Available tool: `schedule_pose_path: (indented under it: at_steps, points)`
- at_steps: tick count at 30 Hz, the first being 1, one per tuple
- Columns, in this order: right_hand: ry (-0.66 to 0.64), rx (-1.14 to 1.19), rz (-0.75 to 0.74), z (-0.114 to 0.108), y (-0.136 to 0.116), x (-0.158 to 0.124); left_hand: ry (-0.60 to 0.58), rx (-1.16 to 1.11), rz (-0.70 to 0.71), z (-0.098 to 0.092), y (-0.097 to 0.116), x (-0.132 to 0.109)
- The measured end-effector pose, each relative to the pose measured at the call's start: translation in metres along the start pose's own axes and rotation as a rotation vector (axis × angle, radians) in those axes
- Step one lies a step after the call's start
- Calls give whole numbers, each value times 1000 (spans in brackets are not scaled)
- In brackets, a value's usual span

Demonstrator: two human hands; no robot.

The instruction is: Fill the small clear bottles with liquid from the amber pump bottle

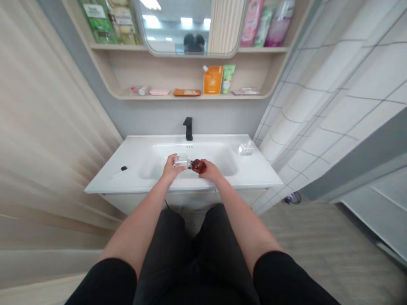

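Over the white sink basin [222, 163], my left hand [171, 170] is closed around a clear glass [181, 160], which lies tilted on its side. My right hand [210, 170] grips a reddish-brown bottle [199, 166], tipped so that its dark neck points left at the glass. Neck and glass meet or nearly meet; I cannot tell if they touch. Whether liquid is passing between them is too small to see. Behind both hands stands a black faucet [188, 128].
A clear container [246, 148] sits on the counter's right side. To the left lie a small black cap-like piece [124, 168] and a pale stick-like thing. Above, a shelf [140, 97] holds an orange pouch [213, 79], a green tube [227, 79] and several small items, below a mirror [178, 25].
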State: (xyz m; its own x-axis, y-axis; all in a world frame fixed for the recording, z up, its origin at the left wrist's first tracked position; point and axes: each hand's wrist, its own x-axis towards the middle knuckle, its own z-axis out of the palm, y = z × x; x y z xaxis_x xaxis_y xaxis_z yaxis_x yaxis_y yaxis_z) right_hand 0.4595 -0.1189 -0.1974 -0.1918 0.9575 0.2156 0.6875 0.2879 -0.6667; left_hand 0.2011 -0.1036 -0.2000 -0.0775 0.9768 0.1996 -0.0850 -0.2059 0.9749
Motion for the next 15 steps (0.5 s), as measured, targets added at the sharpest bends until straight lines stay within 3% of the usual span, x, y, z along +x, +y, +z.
schedule_pose_path:
  at_steps: [15]
  points:
    - [-6, -3, -3, -1, -1, -1, 12, -18, -42, -2, -3, 2]
